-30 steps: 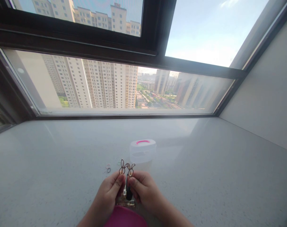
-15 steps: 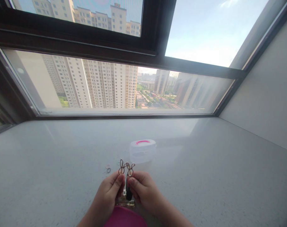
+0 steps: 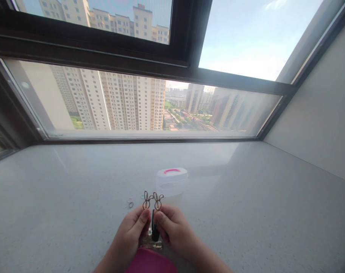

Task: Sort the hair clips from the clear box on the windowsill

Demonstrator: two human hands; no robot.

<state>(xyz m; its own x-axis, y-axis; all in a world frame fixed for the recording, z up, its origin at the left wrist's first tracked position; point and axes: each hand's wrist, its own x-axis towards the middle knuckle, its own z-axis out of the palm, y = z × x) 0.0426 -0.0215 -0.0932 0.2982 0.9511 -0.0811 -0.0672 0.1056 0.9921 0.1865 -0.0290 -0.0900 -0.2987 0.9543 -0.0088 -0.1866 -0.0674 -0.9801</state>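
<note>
Between the thumb and fingers of my left hand (image 3: 132, 230) is a bunny-shaped wire clip (image 3: 146, 203), its ears pointing up. A matching bunny-shaped wire clip (image 3: 158, 203) rises from the pinch of my right hand (image 3: 174, 225). Both heads stand side by side at nearly the same height, close together. A dark black piece (image 3: 155, 232) shows below, against my right fingers; I cannot tell what it belongs to. Under my hands are shiny gold-coloured metal pieces (image 3: 151, 244), partly hidden, above a pink surface (image 3: 151, 262).
A translucent box (image 3: 172, 184) with a pink handle stands just beyond my hands. Small rings (image 3: 130, 205) lie on the pale speckled sill (image 3: 61, 212) to the left. A dark-framed window (image 3: 149, 141) runs along the back, with a wall (image 3: 325, 102) at the right.
The clip in my right hand has shifted slightly right and up, so the gap between the two bunny heads is wider. My left hand is almost still.
</note>
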